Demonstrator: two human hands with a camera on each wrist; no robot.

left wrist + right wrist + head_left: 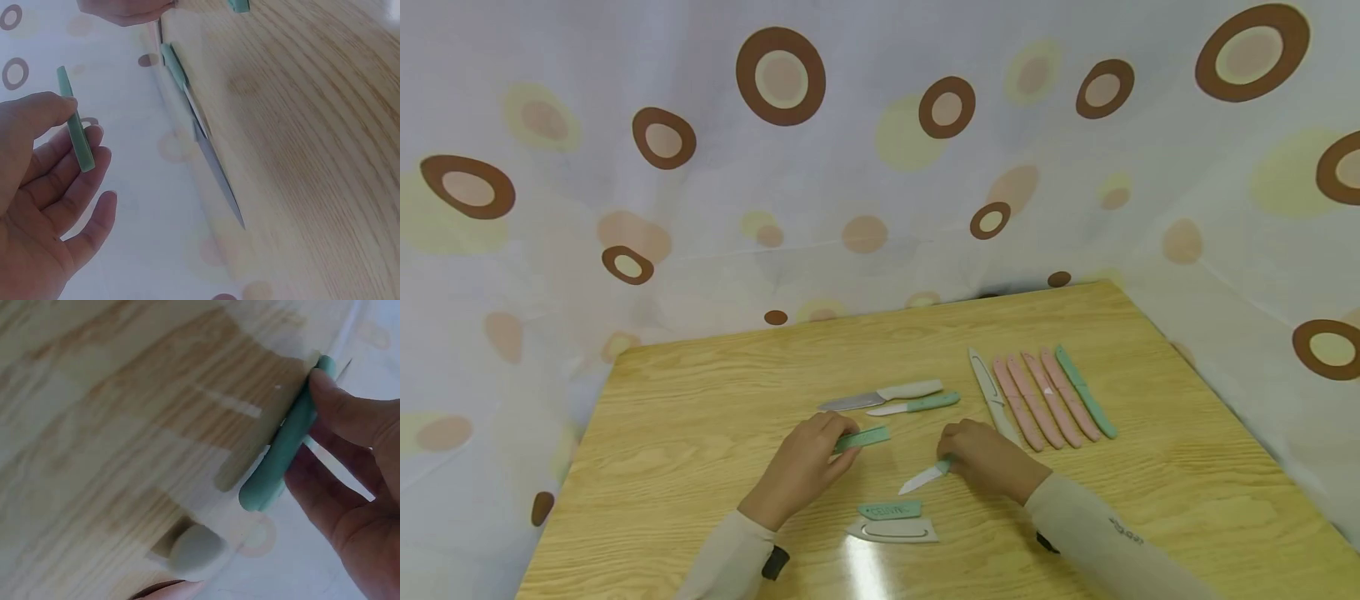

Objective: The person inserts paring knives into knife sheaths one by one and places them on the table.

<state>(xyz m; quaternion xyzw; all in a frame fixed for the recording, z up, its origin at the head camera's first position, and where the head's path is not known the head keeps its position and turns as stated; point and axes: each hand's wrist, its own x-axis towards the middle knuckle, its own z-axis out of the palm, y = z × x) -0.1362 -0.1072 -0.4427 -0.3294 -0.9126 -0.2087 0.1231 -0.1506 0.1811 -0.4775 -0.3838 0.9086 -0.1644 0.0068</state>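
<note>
Between thumb and fingers, my left hand (801,467) pinches a green blade sheath (871,437), seen edge-on as a sheath (81,140) in the left wrist view. To its right, my right hand (988,457) grips a small knife by its green handle (287,447), its white blade (922,479) pointing toward the left and near side. The blade and the held sheath are apart. Nearer me lie another green sheath (891,510) with raised lettering and a cream sheath (898,531), side by side on the table.
Beyond the hands lie a cream-handled knife (913,389) with a bare steel blade and a green-handled knife (934,402) with a white blade. At the right, a row holds a cream sheathed knife (988,387), several pink knives (1036,404) and a green one (1086,392).
</note>
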